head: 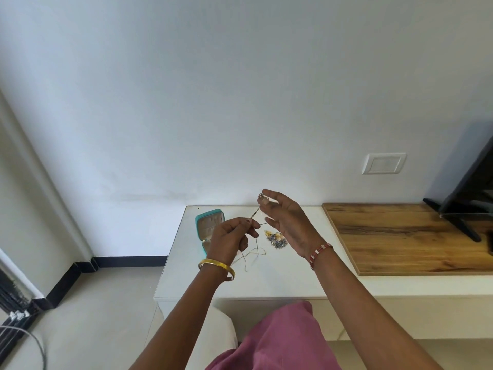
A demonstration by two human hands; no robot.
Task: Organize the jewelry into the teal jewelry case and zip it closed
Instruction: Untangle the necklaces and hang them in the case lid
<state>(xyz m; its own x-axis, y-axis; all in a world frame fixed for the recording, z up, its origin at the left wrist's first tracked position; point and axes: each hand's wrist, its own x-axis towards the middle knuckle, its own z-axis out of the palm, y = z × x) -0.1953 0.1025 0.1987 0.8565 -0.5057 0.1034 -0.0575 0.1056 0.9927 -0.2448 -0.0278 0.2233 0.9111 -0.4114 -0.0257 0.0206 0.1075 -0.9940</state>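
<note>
Step in hand: the person holds a thin chain necklace [254,217] up over the white desk [280,273], stretched between both hands; I judge it is being straightened or untangled before it goes into the case.
Left hand [229,237]: its grip is pinched on the lower part of the chain; the loose rest hangs down and lies in loops on the desk.
Right hand [286,222]: thumb and forefinger pinch the upper end, near a small ring or clasp; the other fingers are spread open.
Teal jewelry case [209,231]: it stands open on the desk, just behind the left hand, lid up; the zip is not closed.
Other jewelry: a small heap of earrings [276,239], gold and dark, lies on the desk below the right hand, not yet in the case.
Next move: I think the chain must be lowered into the case without new knots, so both pinches should stay firm until it is over the case.
</note>
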